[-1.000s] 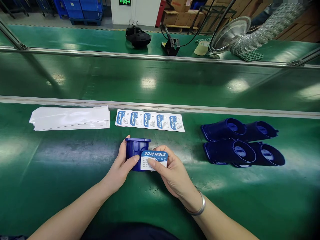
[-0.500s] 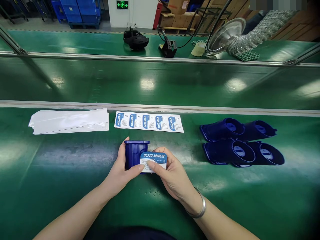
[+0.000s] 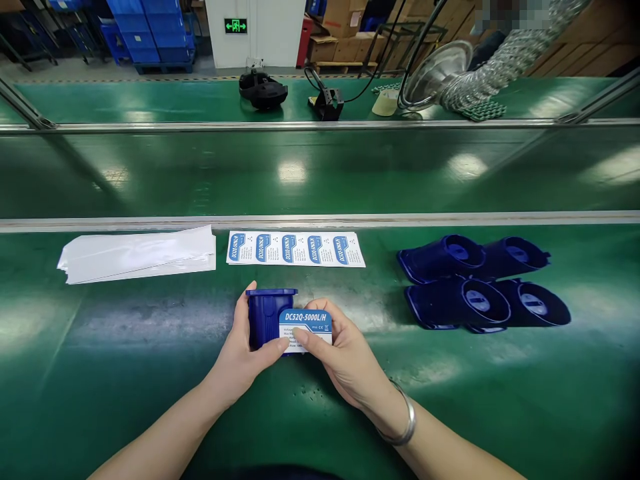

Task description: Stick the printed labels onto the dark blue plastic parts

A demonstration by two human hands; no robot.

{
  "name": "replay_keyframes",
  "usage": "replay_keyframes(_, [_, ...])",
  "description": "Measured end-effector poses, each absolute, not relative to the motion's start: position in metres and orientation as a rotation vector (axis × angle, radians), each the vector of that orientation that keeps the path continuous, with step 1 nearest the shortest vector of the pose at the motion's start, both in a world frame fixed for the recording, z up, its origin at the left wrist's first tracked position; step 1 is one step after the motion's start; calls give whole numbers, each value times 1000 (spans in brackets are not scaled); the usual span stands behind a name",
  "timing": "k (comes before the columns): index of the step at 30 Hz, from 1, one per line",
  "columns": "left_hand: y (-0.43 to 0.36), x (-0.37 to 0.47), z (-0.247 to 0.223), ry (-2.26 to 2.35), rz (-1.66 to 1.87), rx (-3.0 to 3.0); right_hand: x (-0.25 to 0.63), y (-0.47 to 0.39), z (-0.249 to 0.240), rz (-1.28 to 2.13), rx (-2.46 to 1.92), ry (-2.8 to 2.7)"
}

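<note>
My left hand (image 3: 250, 350) is closed around a dark blue plastic housing (image 3: 263, 317), its thumb on the lower edge of a label. That blue and white label (image 3: 305, 320), printed DC52Q-5000L/H, overlaps the right part of the housing. Between thumb and fingers my right hand (image 3: 340, 353) grips the label's right side; a silver bangle circles the wrist. Whether the label is stuck down or only held against the housing, I cannot tell. Just beyond the hands lies a sheet of similar labels (image 3: 296, 249).
Several more dark blue housings (image 3: 445, 303) lie at the right. White backing sheets (image 3: 137, 257) are piled at the left. Behind a metal rail (image 3: 295, 127) stand a black device (image 3: 263, 90) and a silver duct (image 3: 487, 73). A blurred-out person is partly visible at the upper right.
The camera view has tilted slightly, so the bench items sit a little differently in the picture. Both hands keep almost the same hold on the housing and label.
</note>
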State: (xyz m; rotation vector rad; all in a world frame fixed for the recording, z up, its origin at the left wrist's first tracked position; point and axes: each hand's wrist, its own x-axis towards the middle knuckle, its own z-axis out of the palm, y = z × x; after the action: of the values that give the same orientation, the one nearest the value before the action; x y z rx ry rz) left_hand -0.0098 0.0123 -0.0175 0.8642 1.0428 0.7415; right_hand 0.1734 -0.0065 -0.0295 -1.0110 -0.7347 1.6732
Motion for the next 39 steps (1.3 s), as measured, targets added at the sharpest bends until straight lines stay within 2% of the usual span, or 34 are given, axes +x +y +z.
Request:
replay_keyframes(13, [13,-11,-13,1063,687,857,173,-6,-29,1693,-1026,-719])
replay_keyframes(39, [10,-3,-11,1076,837,766,172,-5,-29,1710,-1011,-769])
